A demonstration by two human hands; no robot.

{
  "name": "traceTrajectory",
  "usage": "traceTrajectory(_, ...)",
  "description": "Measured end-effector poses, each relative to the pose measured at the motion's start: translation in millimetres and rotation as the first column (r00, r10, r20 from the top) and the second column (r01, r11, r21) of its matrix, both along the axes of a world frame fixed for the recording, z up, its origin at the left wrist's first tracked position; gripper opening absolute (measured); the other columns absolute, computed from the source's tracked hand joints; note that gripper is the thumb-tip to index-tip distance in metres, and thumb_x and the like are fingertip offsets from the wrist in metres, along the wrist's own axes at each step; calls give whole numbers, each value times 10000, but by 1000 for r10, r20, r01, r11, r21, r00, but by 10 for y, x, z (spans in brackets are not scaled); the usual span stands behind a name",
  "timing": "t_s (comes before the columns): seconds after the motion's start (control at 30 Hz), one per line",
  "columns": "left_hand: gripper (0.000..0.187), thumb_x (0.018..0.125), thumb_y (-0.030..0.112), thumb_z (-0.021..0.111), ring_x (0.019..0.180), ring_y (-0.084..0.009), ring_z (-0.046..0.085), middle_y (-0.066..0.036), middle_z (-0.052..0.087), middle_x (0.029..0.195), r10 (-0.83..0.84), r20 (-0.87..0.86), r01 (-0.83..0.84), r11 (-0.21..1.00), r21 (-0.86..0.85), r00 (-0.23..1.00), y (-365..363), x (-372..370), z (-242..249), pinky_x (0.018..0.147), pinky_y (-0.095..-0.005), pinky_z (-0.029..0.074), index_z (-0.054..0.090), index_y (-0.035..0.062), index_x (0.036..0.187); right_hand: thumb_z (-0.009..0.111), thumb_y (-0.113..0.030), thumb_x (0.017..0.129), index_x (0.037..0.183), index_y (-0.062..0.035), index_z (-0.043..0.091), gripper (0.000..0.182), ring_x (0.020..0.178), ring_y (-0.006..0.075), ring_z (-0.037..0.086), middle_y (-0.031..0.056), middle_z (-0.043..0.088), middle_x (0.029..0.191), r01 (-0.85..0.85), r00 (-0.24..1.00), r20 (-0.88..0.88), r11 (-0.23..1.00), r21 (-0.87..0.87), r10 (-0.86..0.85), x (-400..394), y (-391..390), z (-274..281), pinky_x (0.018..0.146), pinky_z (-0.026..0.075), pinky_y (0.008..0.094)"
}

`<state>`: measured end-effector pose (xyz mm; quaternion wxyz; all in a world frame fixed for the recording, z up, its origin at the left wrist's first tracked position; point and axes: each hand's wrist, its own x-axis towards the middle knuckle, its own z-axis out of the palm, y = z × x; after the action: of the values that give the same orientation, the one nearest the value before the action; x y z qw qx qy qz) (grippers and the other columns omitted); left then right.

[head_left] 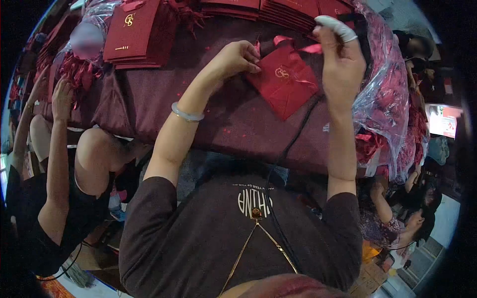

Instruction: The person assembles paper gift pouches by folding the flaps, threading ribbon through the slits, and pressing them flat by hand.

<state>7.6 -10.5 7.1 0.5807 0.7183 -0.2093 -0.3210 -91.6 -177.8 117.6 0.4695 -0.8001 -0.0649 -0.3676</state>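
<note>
A small red paper gift bag (281, 82) with gold lettering lies turned at an angle on the cloth-covered table. My left hand (233, 62) is closed at the bag's upper left corner, its fingertips pinched on the edge. A shiny red ribbon (283, 40) loops from the top of the bag, and one length runs across to my right hand (344, 72). That hand is raised beside the bag with its fingers curled closed on the ribbon's end. A white finger cover (338, 28) sits on one finger of it.
Stacks of red bags (130, 37) stand at the back left and along the far edge (285, 11). Clear plastic wrap (380, 109) holds red items on the right. A black cord (293, 141) crosses the table's front. At the left, another person's hands (62, 97) touch red ribbons.
</note>
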Motion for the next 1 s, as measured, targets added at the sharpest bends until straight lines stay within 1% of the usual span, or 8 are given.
traceTrajectory(0.07,317,724,-41,704,902,-152,589,-74,618,911,2,12,-2,1000,-12,1000,2,-2,36,806,-263,481,554,-13,1002,577,-80,882,1004,-34,643,147,822,142,608,85,651,889,12,950,-313,1000,2,-11,-58,14,-237,756,459,256)
traceTrajectory(0.2,334,697,-56,706,892,-173,603,-110,633,924,-26,-13,26,999,-28,1000,33,-37,74,782,-266,492,558,-39,996,615,-97,837,1011,-65,645,179,819,304,596,112,616,928,160,940,-159,804,-573,-301,-421,10,-434,722,471,346)
traceTrajectory(0.27,334,681,-56,708,873,-184,616,-128,644,923,-10,-69,4,996,-91,998,33,21,0,769,-267,494,569,-53,984,633,-69,820,1009,-59,642,189,805,279,610,103,632,923,369,871,-65,736,-568,-487,-728,126,-30,710,483,328)
traceTrajectory(0.4,316,690,-50,704,872,-182,613,-126,642,917,-2,70,3,1000,-16,998,48,-23,63,775,-264,493,572,-53,976,683,25,753,909,1,663,159,792,224,624,119,660,874,498,865,102,812,-303,-492,-1050,129,281,728,489,294)
traceTrajectory(0.5,286,700,-57,695,850,-172,614,-122,641,903,0,129,-1,1000,13,992,32,-44,72,749,-253,501,577,-54,960,669,19,762,937,-19,657,180,802,225,620,114,636,882,250,958,-23,875,-414,-284,-833,153,114,716,478,297)
traceTrajectory(0.57,280,736,-46,682,861,-136,576,-74,620,909,-15,51,13,999,40,999,41,-37,101,736,-245,472,569,-27,991,643,-33,800,966,-23,648,166,818,250,618,116,623,896,67,939,-304,951,-302,-162,-551,98,-234,725,476,314)
traceTrajectory(0.63,271,741,-45,677,859,-132,574,-73,617,904,-9,39,7,999,32,999,26,-37,83,734,-247,473,571,-28,990,624,-79,823,976,-21,644,165,824,272,614,122,622,900,-58,951,-308,978,-199,-6,-294,35,-691,731,475,328)
traceTrajectory(1.0,323,735,-63,664,882,-137,581,-77,615,948,-151,-127,126,974,-187,980,89,37,72,799,-242,481,575,-47,1044,653,-101,813,916,-11,652,137,789,236,613,111,631,881,24,932,-354,988,-154,-78,-157,76,-994,707,467,313)
